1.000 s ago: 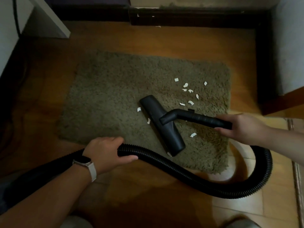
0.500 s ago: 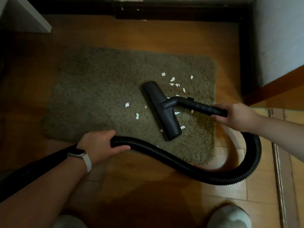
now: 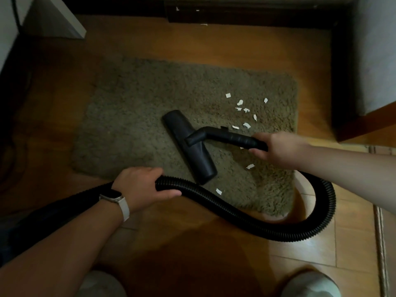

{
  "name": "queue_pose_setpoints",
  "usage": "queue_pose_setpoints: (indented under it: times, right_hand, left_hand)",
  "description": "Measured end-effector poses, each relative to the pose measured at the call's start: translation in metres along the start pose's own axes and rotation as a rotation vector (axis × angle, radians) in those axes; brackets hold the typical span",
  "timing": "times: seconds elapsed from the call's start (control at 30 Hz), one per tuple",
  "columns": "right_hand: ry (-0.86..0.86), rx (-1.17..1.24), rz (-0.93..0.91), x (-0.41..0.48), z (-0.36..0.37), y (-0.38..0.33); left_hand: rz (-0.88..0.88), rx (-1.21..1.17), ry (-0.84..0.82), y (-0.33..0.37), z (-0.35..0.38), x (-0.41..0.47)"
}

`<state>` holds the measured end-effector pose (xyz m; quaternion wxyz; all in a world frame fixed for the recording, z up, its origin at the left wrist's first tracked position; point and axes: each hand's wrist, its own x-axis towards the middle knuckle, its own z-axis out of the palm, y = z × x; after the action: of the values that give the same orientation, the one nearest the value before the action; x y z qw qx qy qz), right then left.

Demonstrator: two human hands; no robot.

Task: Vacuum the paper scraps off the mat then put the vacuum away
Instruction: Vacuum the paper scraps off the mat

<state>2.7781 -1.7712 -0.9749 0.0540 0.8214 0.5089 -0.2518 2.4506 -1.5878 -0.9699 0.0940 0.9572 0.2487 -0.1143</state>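
A shaggy olive mat (image 3: 139, 116) lies on the wooden floor. The black vacuum floor head (image 3: 188, 146) rests on its middle, angled from upper left to lower right. My right hand (image 3: 276, 150) grips the black wand handle (image 3: 229, 137) leading to the head. My left hand (image 3: 141, 189) holds the ribbed black hose (image 3: 246, 217), which loops right around the mat's corner. Several white paper scraps (image 3: 242, 106) lie right of the head; single scraps (image 3: 218, 191) lie near the mat's front edge.
A white cabinet corner (image 3: 53, 24) stands at the back left. A dark baseboard (image 3: 246, 13) runs along the back wall, and a white furniture piece with wooden base (image 3: 375, 71) stands at the right. My light slippers (image 3: 310, 284) show at the bottom edge.
The vacuum head has slid left and toward me across the mat. The two scraps left of it half a second ago are gone from sight. Both hands keep their grips.
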Motion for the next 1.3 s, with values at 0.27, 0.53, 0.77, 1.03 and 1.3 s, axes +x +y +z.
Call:
queue_pose_setpoints:
  times: [0.27, 0.53, 0.77, 1.03, 1.3]
  right_hand:
    - [-0.04, -0.11, -0.071, 0.013, -0.016, -0.038]
    - [0.024, -0.007, 0.132, 0.002, -0.025, 0.013]
    - [0.046, 0.011, 0.159, -0.005, -0.029, 0.025]
    - [0.113, 0.087, 0.08, -0.001, -0.03, 0.025]
    - [0.051, 0.081, 0.107, 0.023, -0.037, 0.014]
  left_hand:
    - [0.015, 0.023, -0.012, -0.001, -0.003, -0.003]
    - [-0.014, 0.003, -0.058, -0.002, -0.006, 0.0]
    - [-0.007, 0.019, -0.036, -0.003, -0.004, 0.001]
    - [0.018, 0.044, -0.029, -0.005, -0.005, -0.001]
    - [0.016, 0.023, -0.046, -0.003, -0.008, -0.005]
